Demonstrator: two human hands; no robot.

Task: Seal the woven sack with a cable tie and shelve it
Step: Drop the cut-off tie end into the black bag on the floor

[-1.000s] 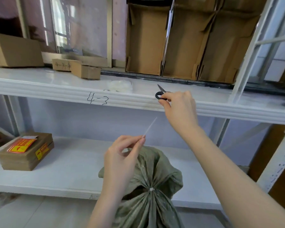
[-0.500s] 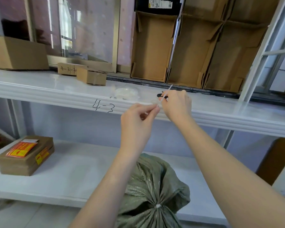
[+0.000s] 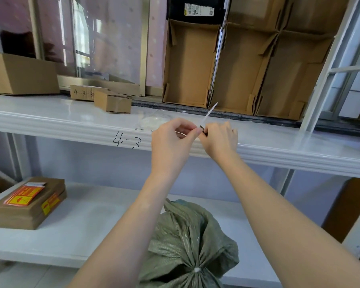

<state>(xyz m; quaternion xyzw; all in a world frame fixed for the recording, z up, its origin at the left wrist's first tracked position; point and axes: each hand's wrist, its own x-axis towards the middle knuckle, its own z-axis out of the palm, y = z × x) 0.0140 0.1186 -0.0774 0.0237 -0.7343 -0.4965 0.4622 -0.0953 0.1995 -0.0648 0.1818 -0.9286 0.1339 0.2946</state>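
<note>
The green woven sack [image 3: 187, 242] stands low in the middle, in front of the lower shelf [image 3: 81, 225]. Its neck is gathered and cinched by a white cable tie [image 3: 196, 269]. Both hands are up at the front edge of the upper shelf [image 3: 279, 146], marked "4-3". My left hand [image 3: 173, 142] pinches a thin white tie strip [image 3: 209, 113] that points up and to the right. Touching it, my right hand [image 3: 218, 140] is closed around black scissors [image 3: 203, 129], of which only a dark bit shows between the hands.
A clear plastic bag [image 3: 154, 121] lies on the upper shelf behind my hands. Small cardboard boxes [image 3: 112, 102] and a large one [image 3: 21, 75] sit to the left, and open cartons [image 3: 189, 65] stand behind. A labelled brown box [image 3: 27, 204] rests on the lower shelf's left.
My left hand rose from just above the sack to the upper shelf edge, carrying the white strip to my right hand. The right hand stayed at the shelf with the scissors.
</note>
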